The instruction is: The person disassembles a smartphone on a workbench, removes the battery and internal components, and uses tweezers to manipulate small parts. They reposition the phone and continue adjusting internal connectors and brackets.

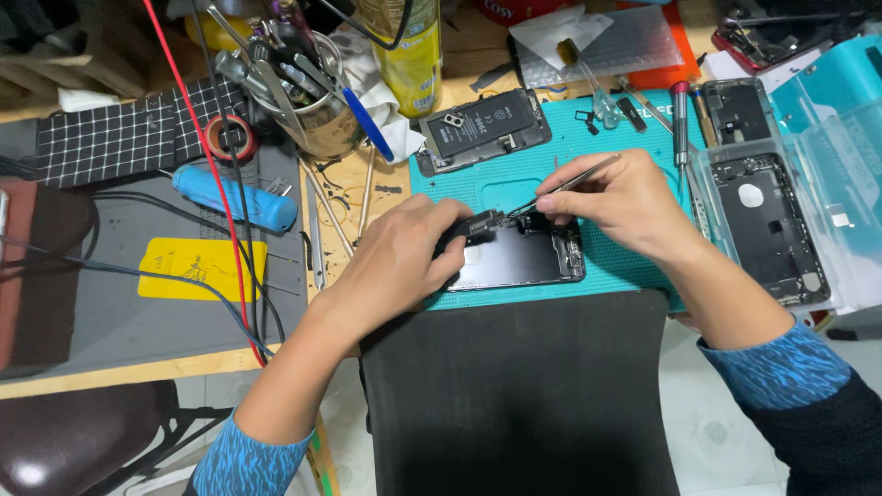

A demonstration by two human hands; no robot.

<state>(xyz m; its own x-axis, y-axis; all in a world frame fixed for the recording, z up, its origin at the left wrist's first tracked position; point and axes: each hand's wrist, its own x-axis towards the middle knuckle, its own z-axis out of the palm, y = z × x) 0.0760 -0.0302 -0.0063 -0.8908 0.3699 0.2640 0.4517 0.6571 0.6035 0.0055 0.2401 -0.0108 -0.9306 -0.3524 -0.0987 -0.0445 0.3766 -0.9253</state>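
I observe the opened phone (524, 255) lying flat on the teal work mat (606, 138), at the near edge of the desk (464, 55), directly under and between both hands. Its long axis runs left to right across my view, with the left end covered by my left hand (404, 262). That hand is curled over the phone's left end, fingers pressed down on a small dark part there; I judge it a holding grip, not a spread palm. My right hand (625, 197) is pinched around the metal tweezers (565, 186), whose tips slant down and left to the phone's upper left corner, just beside the left fingertips. Both hands are at the phone; the tweezer tips meet it where the left hand's fingers end, so that hand crowds the working point. Above the phone on the mat lies a second opened handset with its battery (482, 129) exposed, apart from the hands. To the right stands a clear tray (808, 184) holding a bare phone frame (772, 225), near my right wrist. A screwdriver (681, 119) lies just behind the right hand. To the left, well apart, sit a metal cup of tools (317, 101), a blue handle (234, 197) and a red cable (207, 156). A dark cloth (514, 395) hangs from the near edge.
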